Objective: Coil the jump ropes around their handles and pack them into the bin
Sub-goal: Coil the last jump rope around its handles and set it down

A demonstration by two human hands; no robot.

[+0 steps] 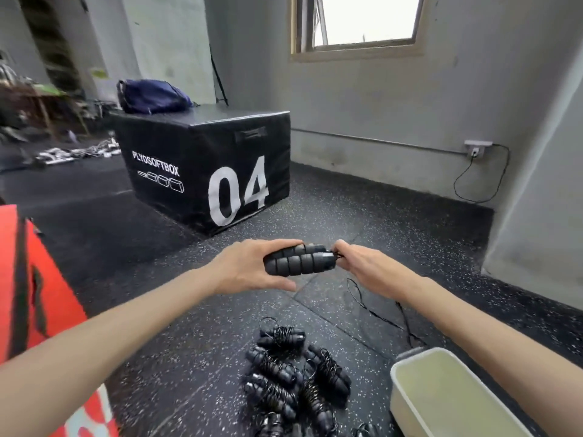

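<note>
handles (299, 258) gripped by left hand (249, 269) (right hand (362, 266) pinches rope (378, 313)).

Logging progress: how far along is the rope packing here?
Done: several coiled ropes lie piled on the floor. In hand: left hand grips a pair of handles while the right hand pinches the cord at their end; most of it trails loose on the floor. Left: finish this coil, then pack everything; the visible part of the bin holds no ropes.
</note>
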